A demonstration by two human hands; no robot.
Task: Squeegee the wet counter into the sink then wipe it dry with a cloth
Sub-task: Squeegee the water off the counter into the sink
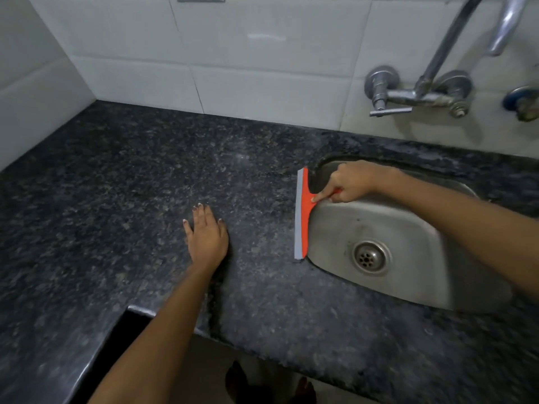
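Squeegee point(303, 211) stands at the left rim of the sink point(379, 228), its grey blade along the edge where the dark counter point(116, 185) ends. The right hand point(350, 182) is closed around the orange handle, with the index finger stretched forward and pressing on the orange body. The left hand point(205, 231) lies open and flat on the counter, well apart from the squeegee, fingers spread, holding nothing.

I think this is the end of one pull toward the sink. To do this step well, the blade should go fully over the rim, so the water falls into the bowl and does not stay as a line on the stone. The pressure should be even along the whole blade; the finger on top helps for this. The next pull should overlap the strip before it a little, and the corner near the white tiles point(131, 53) needs its own pass.

I cannot tell from the surface how much water remains; the stone is speckled and hides it. No cloth is visible here, so the drying is not yet begun.
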